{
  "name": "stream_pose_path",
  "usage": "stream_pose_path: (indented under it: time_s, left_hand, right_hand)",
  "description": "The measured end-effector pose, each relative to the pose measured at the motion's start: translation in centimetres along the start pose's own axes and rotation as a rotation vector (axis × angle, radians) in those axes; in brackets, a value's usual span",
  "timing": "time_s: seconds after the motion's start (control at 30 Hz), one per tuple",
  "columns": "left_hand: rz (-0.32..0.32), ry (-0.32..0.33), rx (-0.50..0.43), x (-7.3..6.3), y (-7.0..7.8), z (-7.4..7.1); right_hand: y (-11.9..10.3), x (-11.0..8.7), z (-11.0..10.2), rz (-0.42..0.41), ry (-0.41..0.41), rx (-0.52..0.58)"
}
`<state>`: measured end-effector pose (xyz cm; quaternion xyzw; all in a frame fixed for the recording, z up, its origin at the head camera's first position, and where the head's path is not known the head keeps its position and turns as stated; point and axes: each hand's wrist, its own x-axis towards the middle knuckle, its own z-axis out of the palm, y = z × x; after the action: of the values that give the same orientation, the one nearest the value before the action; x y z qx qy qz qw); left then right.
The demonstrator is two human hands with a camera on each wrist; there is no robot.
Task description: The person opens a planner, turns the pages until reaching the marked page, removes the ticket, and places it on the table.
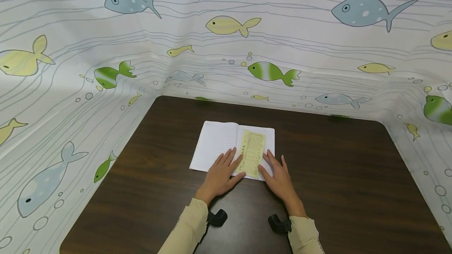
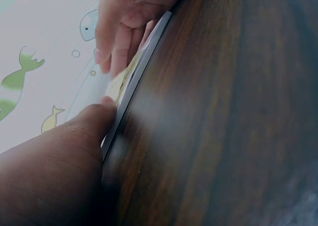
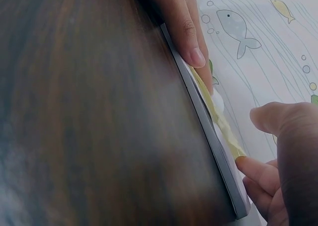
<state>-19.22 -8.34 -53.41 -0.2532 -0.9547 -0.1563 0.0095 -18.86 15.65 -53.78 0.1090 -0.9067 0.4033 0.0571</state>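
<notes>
An open notebook (image 1: 218,140) with lined white pages lies on the dark wooden table. On its right page rests a pale yellow printed paper slip (image 1: 253,152), marked with a grid. My left hand (image 1: 219,177) lies over the lower middle of the notebook, fingers extended, its thumb and forefinger at the slip's left and lower edge. On the other side, my right hand (image 1: 279,179) touches the right page beside the slip, fingers spread. Seen edge-on in the right wrist view, the slip (image 3: 218,117) bows slightly above the notebook's edge (image 3: 202,117).
The brown table (image 1: 339,167) spreads around the notebook on all sides. A white fish-patterned sheet (image 1: 282,42) encloses its back and sides. Black wrist devices (image 1: 217,218) sit by the beige sleeves (image 1: 188,226).
</notes>
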Motion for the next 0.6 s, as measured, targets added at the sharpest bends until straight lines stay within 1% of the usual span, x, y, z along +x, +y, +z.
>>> stream_pose_path:
  time_s: [0.13, 0.23, 0.37, 0.47, 0.6]
  left_hand:
    - [0.008, 0.001, -0.014, -0.06, 0.08, -0.14]
    - [0.022, 0.006, -0.015, -0.10, 0.12, -0.15]
    - [0.039, 0.007, -0.010, -0.12, 0.17, -0.13]
    - [0.041, -0.002, -0.011, -0.13, 0.19, -0.13]
    - [0.036, -0.020, -0.007, -0.14, 0.11, -0.09]
  right_hand:
    - [0.03, 0.00, 0.02, -0.004, 0.022, 0.022]
    - [0.07, 0.14, 0.07, -0.003, 0.063, 0.093]
    - [0.17, 0.34, 0.15, 0.021, 0.139, 0.207]
    - [0.15, 0.34, 0.15, 0.068, 0.165, 0.252]
    - [-0.10, 0.28, 0.00, 0.135, 0.178, 0.278]
